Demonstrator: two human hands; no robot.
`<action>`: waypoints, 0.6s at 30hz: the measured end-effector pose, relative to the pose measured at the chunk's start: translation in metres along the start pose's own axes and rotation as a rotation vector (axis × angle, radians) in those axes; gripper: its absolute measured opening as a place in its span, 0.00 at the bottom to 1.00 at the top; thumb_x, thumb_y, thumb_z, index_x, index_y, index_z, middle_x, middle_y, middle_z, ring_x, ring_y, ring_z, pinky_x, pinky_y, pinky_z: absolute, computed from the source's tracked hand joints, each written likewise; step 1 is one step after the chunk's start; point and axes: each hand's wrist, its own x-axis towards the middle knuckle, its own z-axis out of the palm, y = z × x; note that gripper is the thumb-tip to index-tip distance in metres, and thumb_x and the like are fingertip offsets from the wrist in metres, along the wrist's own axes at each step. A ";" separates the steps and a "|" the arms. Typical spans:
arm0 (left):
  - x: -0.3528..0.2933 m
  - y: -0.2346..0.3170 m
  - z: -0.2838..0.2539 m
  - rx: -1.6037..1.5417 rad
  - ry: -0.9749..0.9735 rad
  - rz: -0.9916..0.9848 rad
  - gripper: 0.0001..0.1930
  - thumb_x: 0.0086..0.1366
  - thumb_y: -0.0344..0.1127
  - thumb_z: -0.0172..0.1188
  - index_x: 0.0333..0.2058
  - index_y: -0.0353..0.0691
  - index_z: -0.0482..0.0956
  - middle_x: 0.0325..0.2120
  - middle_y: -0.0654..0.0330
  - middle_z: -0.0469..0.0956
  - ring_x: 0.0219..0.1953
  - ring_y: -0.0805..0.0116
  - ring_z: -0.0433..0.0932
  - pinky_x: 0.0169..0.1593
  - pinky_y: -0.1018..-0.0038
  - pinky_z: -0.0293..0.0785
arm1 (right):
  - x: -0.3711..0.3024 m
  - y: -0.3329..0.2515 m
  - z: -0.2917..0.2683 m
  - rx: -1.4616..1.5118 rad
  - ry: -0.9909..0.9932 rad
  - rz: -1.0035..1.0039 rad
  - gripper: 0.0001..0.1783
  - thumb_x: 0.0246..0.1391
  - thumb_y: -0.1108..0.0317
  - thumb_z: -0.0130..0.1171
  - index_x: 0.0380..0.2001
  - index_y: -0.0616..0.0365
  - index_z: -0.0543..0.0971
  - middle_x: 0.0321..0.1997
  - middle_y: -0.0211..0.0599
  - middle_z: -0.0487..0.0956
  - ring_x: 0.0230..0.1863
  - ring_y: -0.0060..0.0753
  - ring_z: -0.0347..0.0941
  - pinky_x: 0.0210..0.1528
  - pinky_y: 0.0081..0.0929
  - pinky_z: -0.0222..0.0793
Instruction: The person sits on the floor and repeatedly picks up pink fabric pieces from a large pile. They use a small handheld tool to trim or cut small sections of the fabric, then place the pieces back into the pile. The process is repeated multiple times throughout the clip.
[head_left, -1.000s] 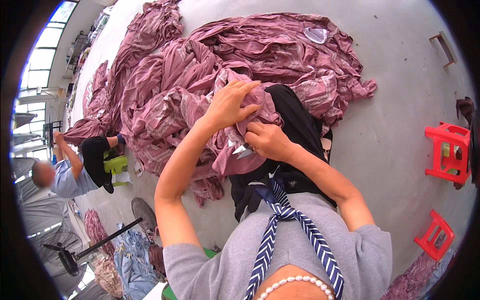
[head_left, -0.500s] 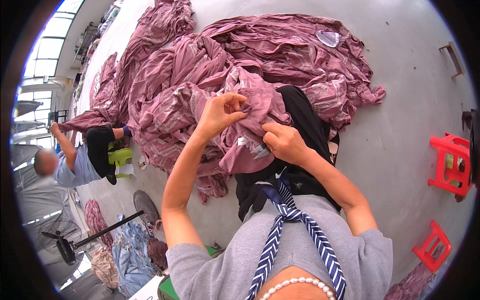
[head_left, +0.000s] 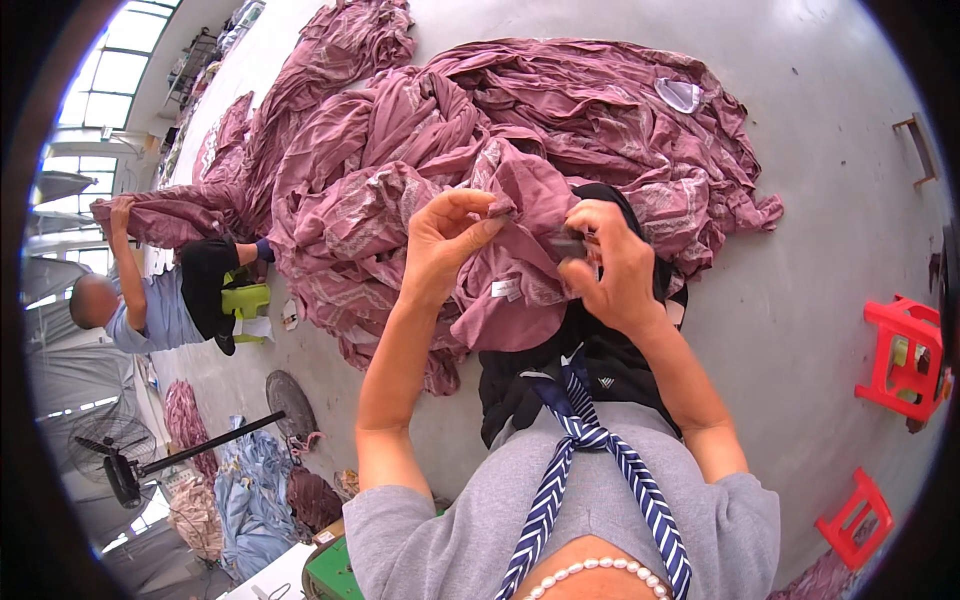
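Note:
A big heap of dusty-pink patterned cloth [head_left: 400, 130] lies in front of me, and part of it rests over my lap. My left hand [head_left: 445, 245] pinches a fold of this cloth between thumb and fingertips. To its right, my right hand [head_left: 618, 268] curls round thread snips [head_left: 572, 242], mostly hidden by the fingers and blurred. Their tip end is close to the cloth. Below and between the hands, a small white label [head_left: 506, 289] shows on the cloth.
At left, another person [head_left: 155, 300] sits on a green stool [head_left: 246, 300], holding up the heap's far end. A standing fan [head_left: 120, 465] and piles of blue cloth [head_left: 255, 500] are lower left. Red stools [head_left: 900, 355] stand at right. A white oval piece [head_left: 678, 95] lies on the heap.
My right hand has risen and turned, so the snips' blades no longer point down toward my lap. The left hand still pinches the cloth. The other person has lifted cloth higher.

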 end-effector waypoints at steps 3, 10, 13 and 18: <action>-0.004 -0.001 0.005 -0.007 0.003 0.055 0.11 0.55 0.23 0.66 0.38 0.36 0.77 0.34 0.62 0.80 0.36 0.78 0.77 0.40 0.83 0.73 | 0.010 -0.004 -0.004 0.047 -0.006 0.135 0.15 0.54 0.62 0.62 0.37 0.60 0.72 0.28 0.41 0.78 0.26 0.37 0.77 0.29 0.27 0.72; -0.007 -0.003 0.010 -0.062 0.007 0.024 0.12 0.56 0.18 0.63 0.39 0.32 0.77 0.36 0.60 0.79 0.40 0.75 0.78 0.45 0.80 0.74 | 0.020 -0.016 -0.005 0.125 -0.088 0.214 0.13 0.54 0.62 0.62 0.33 0.60 0.74 0.25 0.40 0.78 0.24 0.34 0.78 0.27 0.25 0.70; -0.008 -0.002 0.013 -0.036 -0.002 0.051 0.12 0.56 0.17 0.63 0.39 0.31 0.77 0.37 0.60 0.79 0.40 0.75 0.78 0.45 0.80 0.75 | 0.023 -0.016 -0.004 0.070 -0.089 0.186 0.13 0.54 0.61 0.63 0.31 0.60 0.74 0.24 0.40 0.78 0.23 0.36 0.78 0.25 0.26 0.69; -0.009 0.003 0.021 0.030 -0.024 0.111 0.12 0.56 0.17 0.62 0.40 0.31 0.77 0.36 0.60 0.79 0.38 0.76 0.78 0.42 0.82 0.74 | 0.025 -0.017 -0.004 0.049 -0.103 0.181 0.14 0.53 0.59 0.64 0.28 0.59 0.74 0.21 0.39 0.78 0.21 0.37 0.76 0.23 0.27 0.68</action>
